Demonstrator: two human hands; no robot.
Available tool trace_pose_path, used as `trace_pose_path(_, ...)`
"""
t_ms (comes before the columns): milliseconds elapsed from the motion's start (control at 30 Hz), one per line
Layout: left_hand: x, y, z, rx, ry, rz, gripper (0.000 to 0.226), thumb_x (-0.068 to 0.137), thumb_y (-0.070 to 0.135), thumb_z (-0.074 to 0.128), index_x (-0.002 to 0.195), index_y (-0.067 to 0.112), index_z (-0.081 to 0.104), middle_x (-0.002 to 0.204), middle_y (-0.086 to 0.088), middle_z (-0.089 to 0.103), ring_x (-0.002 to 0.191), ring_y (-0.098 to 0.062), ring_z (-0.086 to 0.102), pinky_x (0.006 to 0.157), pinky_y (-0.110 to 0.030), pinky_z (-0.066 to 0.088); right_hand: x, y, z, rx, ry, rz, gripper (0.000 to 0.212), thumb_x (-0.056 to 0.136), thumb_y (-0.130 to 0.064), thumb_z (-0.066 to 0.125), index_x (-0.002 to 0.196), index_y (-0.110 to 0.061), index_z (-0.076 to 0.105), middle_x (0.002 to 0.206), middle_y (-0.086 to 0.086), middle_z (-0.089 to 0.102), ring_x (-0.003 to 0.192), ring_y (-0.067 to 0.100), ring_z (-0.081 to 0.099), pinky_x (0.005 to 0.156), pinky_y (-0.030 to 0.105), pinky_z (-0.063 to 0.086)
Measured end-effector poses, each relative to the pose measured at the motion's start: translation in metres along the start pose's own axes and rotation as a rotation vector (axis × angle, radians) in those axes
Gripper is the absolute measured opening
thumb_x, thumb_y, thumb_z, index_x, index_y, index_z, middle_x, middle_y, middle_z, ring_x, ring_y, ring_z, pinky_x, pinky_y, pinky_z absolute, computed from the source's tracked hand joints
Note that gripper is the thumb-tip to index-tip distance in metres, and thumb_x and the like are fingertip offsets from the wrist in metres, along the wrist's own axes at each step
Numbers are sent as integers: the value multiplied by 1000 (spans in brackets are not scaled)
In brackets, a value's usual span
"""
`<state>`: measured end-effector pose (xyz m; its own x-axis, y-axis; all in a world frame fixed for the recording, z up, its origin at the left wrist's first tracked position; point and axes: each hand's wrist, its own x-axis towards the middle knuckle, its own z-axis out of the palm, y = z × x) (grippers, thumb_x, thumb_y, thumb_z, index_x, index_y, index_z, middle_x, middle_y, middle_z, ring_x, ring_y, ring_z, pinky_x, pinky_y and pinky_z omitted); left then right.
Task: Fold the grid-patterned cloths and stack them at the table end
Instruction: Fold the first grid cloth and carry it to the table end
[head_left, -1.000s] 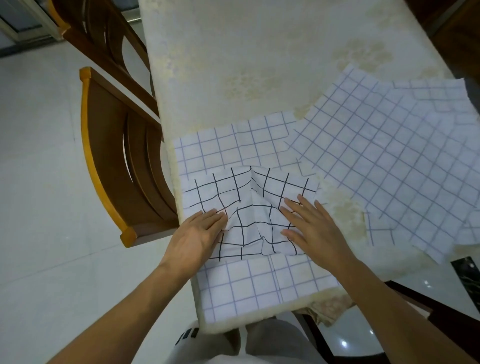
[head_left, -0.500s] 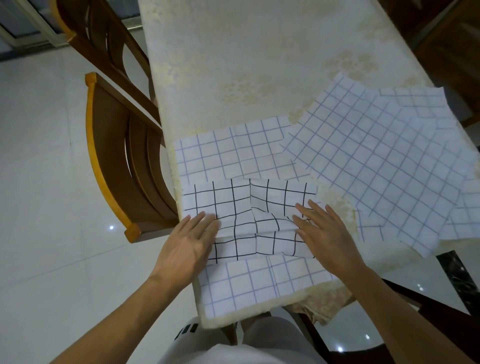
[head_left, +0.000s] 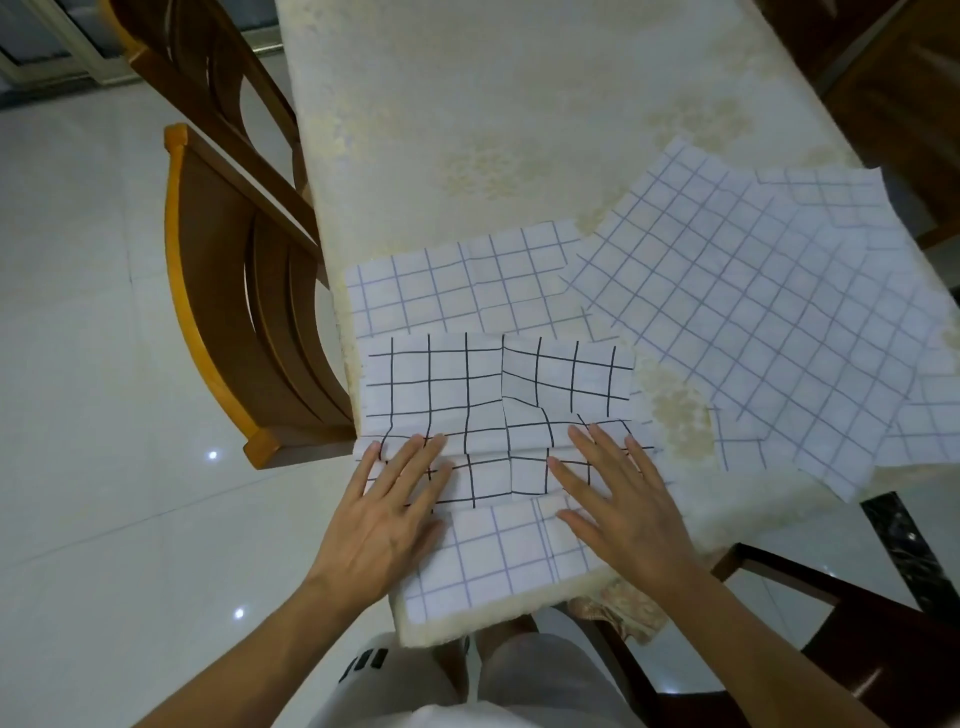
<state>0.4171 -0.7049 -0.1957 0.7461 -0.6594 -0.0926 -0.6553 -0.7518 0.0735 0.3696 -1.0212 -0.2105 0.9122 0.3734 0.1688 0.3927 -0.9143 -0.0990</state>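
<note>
A white cloth with a black grid (head_left: 488, 395) lies on a paler cloth with a blue grid (head_left: 457, 288) at the near end of the table (head_left: 493, 114). My left hand (head_left: 387, 512) lies flat on the black-grid cloth's near left corner, fingers spread. Flat on its near right part is my right hand (head_left: 621, 506). A low crease runs across the cloth just beyond my fingertips. Several more blue-grid cloths (head_left: 737, 306) lie spread and overlapping to the right.
The table carries a cream patterned cover. Two wooden chairs (head_left: 244, 291) stand along its left side. Dark wooden furniture (head_left: 893, 88) is at the far right, and another chair's dark frame (head_left: 831, 639) at the near right. The floor is glossy white tile.
The bunched black-grid cloth has been smoothed flatter. Both hands have slid apart and toward me, from the cloth's middle to its near edge.
</note>
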Motion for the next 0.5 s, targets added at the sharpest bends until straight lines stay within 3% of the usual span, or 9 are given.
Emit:
trace_pose_path(167, 6, -3, 15, -25, 72, 3, 45, 100, 36, 44, 128, 8, 65, 150, -10, 48, 138, -29, 46, 115, -51, 31, 2, 1, 18, -1, 81, 19, 33, 96, -27, 67, 126, -14, 68, 154, 16, 42, 144, 33, 37, 110, 60, 37)
trace_pose_path(267, 6, -2, 15, -22, 147, 50, 30, 99, 24, 54, 120, 10, 70, 148, -10, 50, 136, -29, 48, 115, -51, 32, -3, 1, 22, 34, 121, 16, 22, 93, -12, 65, 114, -12, 72, 151, 18, 43, 143, 38, 38, 111, 62, 34)
trace_pose_path(333, 5, -1, 9, -47, 194, 65, 17, 94, 16, 65, 108, 11, 74, 146, -10, 52, 134, -30, 49, 111, -54, 35, -7, -2, 18, 30, 150, 16, 19, 96, -12, 60, 111, -12, 72, 149, 17, 47, 140, 38, 42, 111, 62, 33)
trace_pose_path(500, -9, 10, -3, -81, 203, 51, 17, 75, 14, 84, 87, 13, 72, 130, -9, 63, 118, -29, 58, 103, -44, 39, -20, -13, 11, 57, 216, -8, 22, 83, -5, 78, 104, -10, 73, 128, 13, 66, 125, 32, 58, 104, 54, 45)
